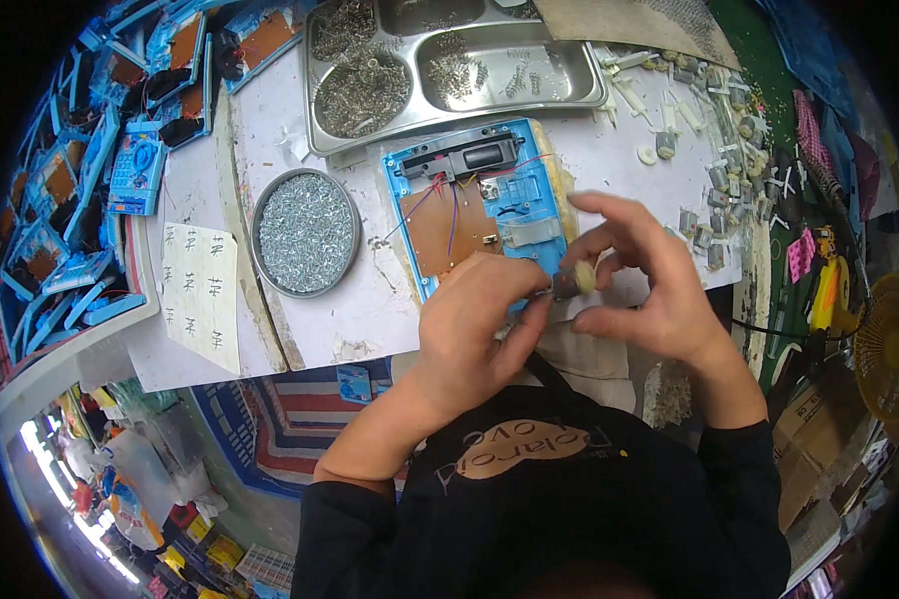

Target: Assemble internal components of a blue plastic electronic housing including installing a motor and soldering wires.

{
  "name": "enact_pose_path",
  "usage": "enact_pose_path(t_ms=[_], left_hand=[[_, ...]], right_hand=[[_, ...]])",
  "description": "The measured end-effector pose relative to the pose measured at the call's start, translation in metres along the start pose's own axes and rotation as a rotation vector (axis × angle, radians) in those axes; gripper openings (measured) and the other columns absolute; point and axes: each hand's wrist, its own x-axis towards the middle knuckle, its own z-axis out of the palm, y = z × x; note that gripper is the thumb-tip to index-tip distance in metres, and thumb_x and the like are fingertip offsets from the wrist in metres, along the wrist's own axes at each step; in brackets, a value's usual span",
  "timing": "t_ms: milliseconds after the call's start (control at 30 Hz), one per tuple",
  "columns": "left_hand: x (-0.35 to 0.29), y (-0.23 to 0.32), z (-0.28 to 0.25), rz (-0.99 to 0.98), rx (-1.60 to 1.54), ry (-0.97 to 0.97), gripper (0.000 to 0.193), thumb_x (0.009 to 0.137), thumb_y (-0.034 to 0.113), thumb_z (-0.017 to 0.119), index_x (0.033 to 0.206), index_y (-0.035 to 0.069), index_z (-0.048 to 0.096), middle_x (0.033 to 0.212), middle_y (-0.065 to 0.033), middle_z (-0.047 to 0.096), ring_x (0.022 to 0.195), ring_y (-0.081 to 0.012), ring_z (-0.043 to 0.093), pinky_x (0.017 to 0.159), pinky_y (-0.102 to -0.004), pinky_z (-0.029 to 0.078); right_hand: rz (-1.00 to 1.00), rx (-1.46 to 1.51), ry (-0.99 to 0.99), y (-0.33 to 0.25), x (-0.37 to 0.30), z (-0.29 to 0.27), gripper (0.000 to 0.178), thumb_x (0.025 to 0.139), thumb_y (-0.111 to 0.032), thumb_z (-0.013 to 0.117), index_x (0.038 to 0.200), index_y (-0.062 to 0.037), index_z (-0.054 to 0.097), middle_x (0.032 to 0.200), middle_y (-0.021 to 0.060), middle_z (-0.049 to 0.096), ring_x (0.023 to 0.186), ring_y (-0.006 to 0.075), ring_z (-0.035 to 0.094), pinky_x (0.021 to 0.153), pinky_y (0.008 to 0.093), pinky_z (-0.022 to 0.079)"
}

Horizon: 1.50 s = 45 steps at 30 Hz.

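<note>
A blue plastic casing (pixel 541 190) lies open on the table in front of me, with a brown circuit board (pixel 440 235), a dark grey long part (pixel 474 158) and thin coloured wires inside. Just over its near right corner, my right hand (pixel 649 285) holds a small motor (pixel 566 285) with a pale round end between thumb and fingers. My left hand (pixel 479 324) is pinched closed beside the motor, over the casing's near edge; whatever its fingertips grip is too small to make out.
A round dish (pixel 306 232) of small screws stands left of the casing. Behind is a metal tray (pixel 594 95) with springs in its compartments. Several motors (pixel 717 178) with white parts lie at right. Blue casings (pixel 135 165) pile up at left, near a paper sheet (pixel 202 299).
</note>
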Motion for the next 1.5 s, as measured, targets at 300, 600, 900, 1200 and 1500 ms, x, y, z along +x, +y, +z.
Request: enact_pose_path(t_ms=[300, 600, 900, 1200, 1500], left_hand=[[-0.003, -0.002, -0.005, -0.084, -0.208, 0.025, 0.028, 0.077, -0.009, 0.075, 0.1, 0.002, 0.065, 0.099, -0.0138, 0.071, 0.088, -0.0294, 0.07, 0.077, -0.0367, 0.055], [-0.01, -0.004, -0.003, 0.003, -0.036, 0.023, 0.026, 0.078, -0.007, 0.076, 0.1, 0.0, 0.064, 0.114, -0.0177, 0.064, 0.095, -0.0294, 0.066, 0.081, -0.0368, 0.055], [-0.019, -0.007, -0.001, -0.098, -0.039, 0.059, 0.021, 0.076, -0.006, 0.081, 0.092, 0.002, 0.069, 0.114, -0.0134, 0.054, 0.094, -0.0194, 0.058, 0.078, -0.0289, 0.051], [0.003, -0.018, -0.017, -0.052, 0.183, -0.051, 0.028, 0.072, 0.0, 0.085, 0.094, 0.005, 0.07, 0.108, -0.0106, 0.055, 0.092, -0.0198, 0.057, 0.076, -0.03, 0.048], [0.029, -0.033, -0.008, 0.107, 0.507, -0.138, 0.023, 0.07, 0.007, 0.082, 0.092, 0.014, 0.077, 0.091, -0.0004, 0.061, 0.088, -0.0225, 0.059, 0.082, -0.0386, 0.039]], right_hand=[[-0.481, -0.247, -0.044, 0.006, 0.008, -0.002, 0.046, 0.069, 0.001, 0.083, 0.112, -0.0051, 0.068, 0.098, 0.0115, 0.071, 0.084, 0.0306, 0.069, 0.072, 0.0385, 0.056], [-0.562, -0.273, 0.044, 0.012, 0.0, 0.012, 0.04, 0.073, -0.001, 0.08, 0.111, -0.0061, 0.07, 0.103, 0.0137, 0.071, 0.085, 0.03, 0.07, 0.07, 0.0367, 0.058], [-0.552, -0.295, 0.073, 0.019, -0.005, 0.012, 0.036, 0.075, -0.003, 0.08, 0.109, -0.0057, 0.07, 0.102, 0.0148, 0.072, 0.084, 0.0305, 0.071, 0.07, 0.0361, 0.058], [-0.35, -0.301, 0.192, 0.028, -0.007, -0.017, 0.033, 0.08, 0.005, 0.074, 0.112, -0.003, 0.069, 0.108, 0.0161, 0.073, 0.091, 0.0285, 0.073, 0.078, 0.034, 0.058], [0.077, -0.193, 0.202, 0.035, 0.006, -0.03, 0.027, 0.093, -0.007, 0.068, 0.12, -0.0022, 0.065, 0.121, 0.0138, 0.07, 0.111, 0.0317, 0.069, 0.096, 0.0399, 0.053]])
